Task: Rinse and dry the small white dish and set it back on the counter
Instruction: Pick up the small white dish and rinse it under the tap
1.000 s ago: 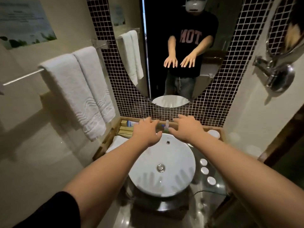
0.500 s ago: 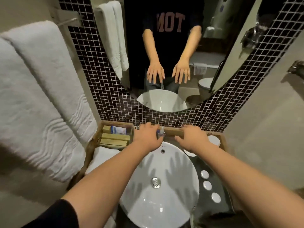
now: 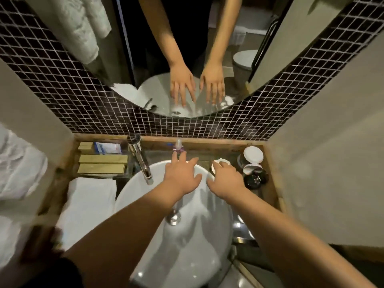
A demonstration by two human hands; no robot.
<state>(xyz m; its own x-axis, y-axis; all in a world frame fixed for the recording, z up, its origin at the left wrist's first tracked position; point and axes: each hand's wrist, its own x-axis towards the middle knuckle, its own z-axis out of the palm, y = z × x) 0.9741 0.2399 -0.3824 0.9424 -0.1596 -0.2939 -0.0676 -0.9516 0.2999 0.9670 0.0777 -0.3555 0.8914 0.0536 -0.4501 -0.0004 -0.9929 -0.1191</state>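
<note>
A small white dish (image 3: 220, 161) sits on the counter just behind the right rim of the round white basin (image 3: 158, 242). My right hand (image 3: 226, 179) reaches over the rim, fingers spread, fingertips over the dish and hiding most of it; whether they touch it I cannot tell. My left hand (image 3: 181, 175) hovers flat over the back of the basin, fingers apart, holding nothing. The chrome tap (image 3: 142, 161) stands left of my left hand.
Round white lids (image 3: 253, 154) and dark jars (image 3: 254, 179) crowd the right counter corner. A small clear bottle (image 3: 178, 145) stands behind the basin. Yellow boxes (image 3: 102, 164) and a folded white towel (image 3: 89, 202) lie at the left. A mirror (image 3: 187, 59) hangs above.
The camera has tilted down and closer over the basin. My right hand moved right onto the small white dish; my left hand spread flat over the basin's back rim.
</note>
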